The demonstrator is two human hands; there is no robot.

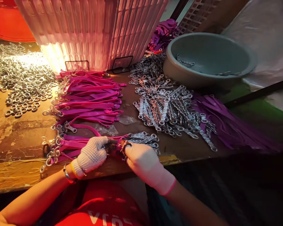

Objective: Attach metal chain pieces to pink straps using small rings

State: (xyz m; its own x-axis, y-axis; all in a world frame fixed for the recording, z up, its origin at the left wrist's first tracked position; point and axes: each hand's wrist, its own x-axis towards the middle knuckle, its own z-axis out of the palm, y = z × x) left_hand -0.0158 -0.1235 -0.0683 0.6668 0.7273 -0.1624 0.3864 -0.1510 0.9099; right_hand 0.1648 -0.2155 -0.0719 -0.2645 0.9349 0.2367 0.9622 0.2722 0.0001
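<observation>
Both my hands wear white knitted gloves and meet at the table's near edge. My left hand [93, 155] pinches the end of a pink strap [80, 144] lying across a small bundle of straps with metal rings. My right hand [142, 161] presses against it from the right, fingertips closed on the same strap end; a metal clasp [141, 137] pile lies just beyond. What exactly sits between the fingertips is hidden.
A large stack of pink straps [89, 97] lies behind my hands. Loose metal rings [21, 81] cover the left. A heap of metal clasps [167, 106] and purple straps [226, 122] lie right, with a grey basin [247, 59] and a ribbed white crate [89, 28] behind.
</observation>
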